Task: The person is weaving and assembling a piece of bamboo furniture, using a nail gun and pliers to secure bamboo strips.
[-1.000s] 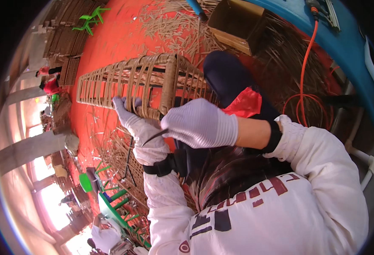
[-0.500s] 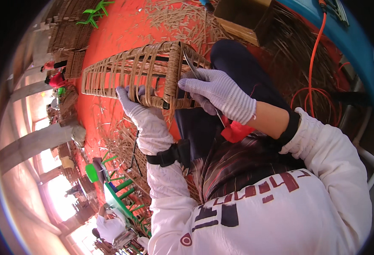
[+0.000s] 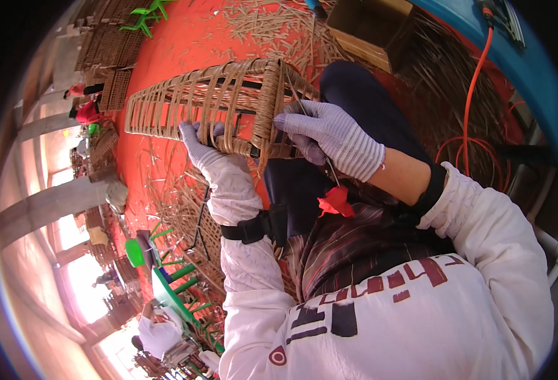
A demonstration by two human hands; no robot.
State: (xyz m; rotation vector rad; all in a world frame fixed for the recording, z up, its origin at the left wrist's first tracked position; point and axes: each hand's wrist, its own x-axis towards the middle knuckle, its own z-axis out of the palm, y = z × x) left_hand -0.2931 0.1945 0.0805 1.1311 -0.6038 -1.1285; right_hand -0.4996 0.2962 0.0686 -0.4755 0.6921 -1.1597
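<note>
A brown woven wicker basket (image 3: 265, 107) on a dark frame is held tilted above my lap, with its slatted side toward the left. My left hand (image 3: 204, 142), in a pale knitted glove, grips its lower edge; some fingers pass behind the strands. In a striped grey-white glove, my right hand (image 3: 336, 136) is closed round a thin metal blade-like tool (image 3: 297, 95) beside the basket's wrapped near corner. A red cloth (image 3: 336, 202) is at the tool's lower end. A loose strand end (image 3: 263, 166) hangs below the corner.
Cut wicker strips (image 3: 272, 28) litter the red floor (image 3: 171, 60). An open brown box (image 3: 371, 31) stands at the far right, near a blue surface (image 3: 526, 69) with an orange cable (image 3: 472, 95). Green stools (image 3: 181, 278) and a person in white (image 3: 158, 335) are at lower left.
My right hand and the tool have shifted slightly right; the tool has turned and shows a thinner edge. The red cloth hangs freer below the hand. My left hand still grips the basket.
</note>
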